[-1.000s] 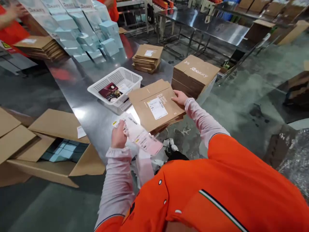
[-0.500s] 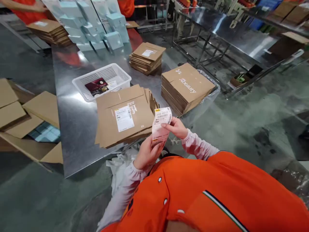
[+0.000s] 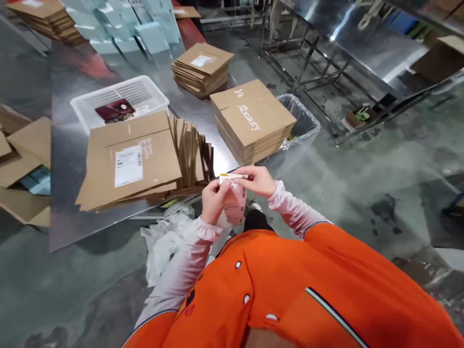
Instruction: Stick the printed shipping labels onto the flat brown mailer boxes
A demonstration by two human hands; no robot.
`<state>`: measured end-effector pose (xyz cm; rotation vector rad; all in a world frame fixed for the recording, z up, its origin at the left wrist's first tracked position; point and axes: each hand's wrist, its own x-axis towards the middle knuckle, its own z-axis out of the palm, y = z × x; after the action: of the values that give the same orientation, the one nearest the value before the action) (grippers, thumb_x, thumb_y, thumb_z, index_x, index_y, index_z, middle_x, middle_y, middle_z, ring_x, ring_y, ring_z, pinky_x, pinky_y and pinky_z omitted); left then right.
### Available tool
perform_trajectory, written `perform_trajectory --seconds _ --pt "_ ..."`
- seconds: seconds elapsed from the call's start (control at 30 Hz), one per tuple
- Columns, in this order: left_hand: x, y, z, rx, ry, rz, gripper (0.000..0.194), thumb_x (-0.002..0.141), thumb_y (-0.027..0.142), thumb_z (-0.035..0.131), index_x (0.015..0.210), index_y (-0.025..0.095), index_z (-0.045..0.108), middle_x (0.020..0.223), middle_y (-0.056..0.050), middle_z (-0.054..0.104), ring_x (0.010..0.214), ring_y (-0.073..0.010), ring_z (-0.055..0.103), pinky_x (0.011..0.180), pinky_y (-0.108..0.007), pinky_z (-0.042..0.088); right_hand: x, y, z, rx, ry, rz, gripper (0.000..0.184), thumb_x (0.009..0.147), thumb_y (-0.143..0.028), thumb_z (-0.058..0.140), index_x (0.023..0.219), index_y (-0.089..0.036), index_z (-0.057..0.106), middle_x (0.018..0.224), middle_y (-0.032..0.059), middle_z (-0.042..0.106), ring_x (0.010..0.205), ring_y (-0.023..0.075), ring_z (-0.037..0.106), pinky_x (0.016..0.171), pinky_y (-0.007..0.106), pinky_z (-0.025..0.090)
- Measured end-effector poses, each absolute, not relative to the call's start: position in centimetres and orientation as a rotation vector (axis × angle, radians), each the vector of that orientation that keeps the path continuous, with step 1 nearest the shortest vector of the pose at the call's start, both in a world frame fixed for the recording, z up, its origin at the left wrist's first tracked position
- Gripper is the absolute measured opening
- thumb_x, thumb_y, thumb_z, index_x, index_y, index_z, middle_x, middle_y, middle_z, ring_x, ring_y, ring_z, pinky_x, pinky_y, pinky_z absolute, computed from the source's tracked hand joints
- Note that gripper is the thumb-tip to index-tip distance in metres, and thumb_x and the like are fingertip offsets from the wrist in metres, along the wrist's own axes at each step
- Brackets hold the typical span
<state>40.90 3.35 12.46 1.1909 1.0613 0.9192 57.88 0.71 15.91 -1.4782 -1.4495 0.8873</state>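
The left hand (image 3: 214, 200) and right hand (image 3: 256, 181) are close together, and both pinch a thin strip of paper labels (image 3: 234, 200). It is held just past the edge of the shiny steel table (image 3: 67, 212), near a fanned pile of flat brown cardboard boxes (image 3: 126, 162).

An orange short-sleeved work shirt (image 3: 290, 280) has white snap buttons (image 3: 238, 265), a dark-and-white striped trim (image 3: 335, 317), and dark-edged sleeves over pale pink long undersleeves (image 3: 181, 261).
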Motion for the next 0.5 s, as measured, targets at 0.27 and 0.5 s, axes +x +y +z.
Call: perform_trajectory --seconds 0.27,0.5 --pt "55.8 4.1 12.5 1.011 1.275 1.188 0.034 0.068 0.045 0.076 0.065 0.015 0.059 0.059 0.002 0.055 0.056 -0.01 0.047 0.054 -0.022 0.038 71.6 6.8 17.6 -1.343 -1.61 0.906 0.03 0.073 -0.047 0.074 0.074 -0.017 0.074 0.082 0.0059 0.071 0.075 0.0157 0.064 0.07 0.027 0.051" --pt "64.7 7.1 11.1 0.461 1.179 1.195 0.05 0.051 0.048 0.087 0.077 0.01 0.068 0.073 -0.006 0.069 0.061 -0.0143 0.06 0.059 -0.027 0.048 79.7 24.2 15.8 -1.415 -1.811 0.761 0.037 0.059 -0.049 0.083 0.071 -0.016 0.071 0.093 0.0071 0.064 0.09 0.0205 0.062 0.087 0.036 0.052"
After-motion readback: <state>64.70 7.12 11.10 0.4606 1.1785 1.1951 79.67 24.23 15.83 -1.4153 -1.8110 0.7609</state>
